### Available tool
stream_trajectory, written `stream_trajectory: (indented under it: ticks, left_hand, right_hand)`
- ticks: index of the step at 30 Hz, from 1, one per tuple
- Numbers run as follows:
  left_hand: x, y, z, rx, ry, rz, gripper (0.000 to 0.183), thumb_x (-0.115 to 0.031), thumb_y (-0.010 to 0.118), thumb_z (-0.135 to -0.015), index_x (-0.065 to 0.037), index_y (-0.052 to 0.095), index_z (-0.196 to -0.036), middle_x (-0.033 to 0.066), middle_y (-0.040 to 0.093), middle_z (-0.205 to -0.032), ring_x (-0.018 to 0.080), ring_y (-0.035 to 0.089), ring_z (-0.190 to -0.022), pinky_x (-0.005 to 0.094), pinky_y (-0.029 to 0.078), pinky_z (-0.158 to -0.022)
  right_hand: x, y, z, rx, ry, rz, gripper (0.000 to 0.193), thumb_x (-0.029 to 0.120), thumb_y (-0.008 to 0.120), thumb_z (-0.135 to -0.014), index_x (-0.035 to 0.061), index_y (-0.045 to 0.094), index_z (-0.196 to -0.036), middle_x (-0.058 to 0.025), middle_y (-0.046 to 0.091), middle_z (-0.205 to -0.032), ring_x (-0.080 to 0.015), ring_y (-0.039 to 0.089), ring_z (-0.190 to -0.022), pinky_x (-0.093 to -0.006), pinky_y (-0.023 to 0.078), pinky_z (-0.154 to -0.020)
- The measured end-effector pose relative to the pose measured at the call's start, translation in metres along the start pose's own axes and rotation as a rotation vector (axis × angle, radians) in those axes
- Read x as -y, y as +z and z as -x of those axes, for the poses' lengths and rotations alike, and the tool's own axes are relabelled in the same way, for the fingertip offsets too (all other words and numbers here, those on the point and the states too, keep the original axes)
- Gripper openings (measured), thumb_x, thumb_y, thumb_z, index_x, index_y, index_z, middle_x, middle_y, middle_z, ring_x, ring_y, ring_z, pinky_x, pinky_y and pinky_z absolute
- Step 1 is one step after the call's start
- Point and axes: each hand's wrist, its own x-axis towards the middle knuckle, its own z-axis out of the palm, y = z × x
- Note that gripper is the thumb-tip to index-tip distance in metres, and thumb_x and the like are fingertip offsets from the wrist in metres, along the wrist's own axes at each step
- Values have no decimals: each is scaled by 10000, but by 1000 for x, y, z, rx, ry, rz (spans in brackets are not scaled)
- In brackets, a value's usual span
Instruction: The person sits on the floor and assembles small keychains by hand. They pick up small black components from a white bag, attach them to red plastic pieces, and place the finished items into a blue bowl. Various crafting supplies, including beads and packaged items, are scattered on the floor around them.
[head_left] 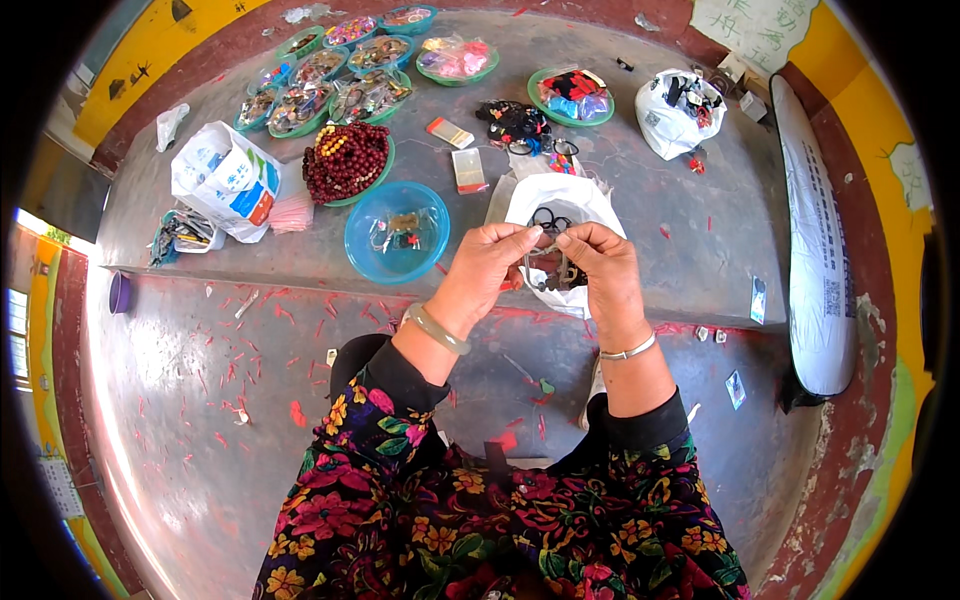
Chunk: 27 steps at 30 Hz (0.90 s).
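Observation:
My left hand (485, 265) and my right hand (608, 270) meet in front of me, thumbs and fingertips pinched close together. Between them they hold a thin greyish-brown cord (530, 262), whose ends hang down below the fingers. Fine detail at the fingertips is too small to make out. Beneath and behind both hands stands an open white plastic bag (592, 200). Dark round loops (548, 218) show inside it. To the left of my left hand sits a translucent blue bowl (360, 235) with a few small items at its bottom.
Green and blue bowls of trinkets (370, 97) crowd the raised floor's far left. Dark red beads (345, 165) fill another bowl. A white bag (225, 180) stands left, another (668, 130) far right. Black cords (513, 122) lie beyond my hands. Red scraps (297, 413) litter the lower floor.

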Motion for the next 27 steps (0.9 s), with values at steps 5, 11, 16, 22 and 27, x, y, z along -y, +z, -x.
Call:
stream_trajectory:
  ticks: [5,11,16,22,27]
  left_hand:
    - [-1,0,0,26,-35,89,236,-213,609,-863,-2,620,-967,57,626,-736,73,537,-500,182,423,-407]
    - [-4,0,-1,0,-4,36,196,-178,627,-846,-3,628,-936,42,615,-728,61,544,-537,168,410,-406]
    - [-4,1,0,-22,24,3,170,-156,619,-849,-1,630,-921,36,613,-727,57,541,-555,152,402,-411]
    - [0,-5,-2,57,-19,119,178,-162,602,-863,-1,624,-935,32,615,-741,73,582,-611,160,405,-420]
    - [-8,8,2,-18,-32,106,182,-171,606,-863,-7,634,-937,13,597,-713,57,563,-580,162,399,-417]
  right_hand:
    - [2,2,2,7,-45,-30,43,60,656,-801,30,642,-774,47,573,-646,-6,423,-526,-155,303,-459]
    - [-1,-2,0,-67,-68,-67,43,61,658,-806,21,643,-805,45,569,-677,-15,457,-565,-160,344,-488]
    - [0,-5,3,-52,-52,-52,49,57,660,-804,15,637,-811,36,571,-695,-23,465,-591,-164,366,-521]
    - [0,-2,6,-63,-59,-90,55,58,657,-807,12,629,-795,33,570,-684,-22,463,-588,-164,359,-516]
    - [0,-6,4,-59,-23,-75,57,61,653,-810,17,627,-786,36,569,-682,-20,462,-591,-167,356,-516]
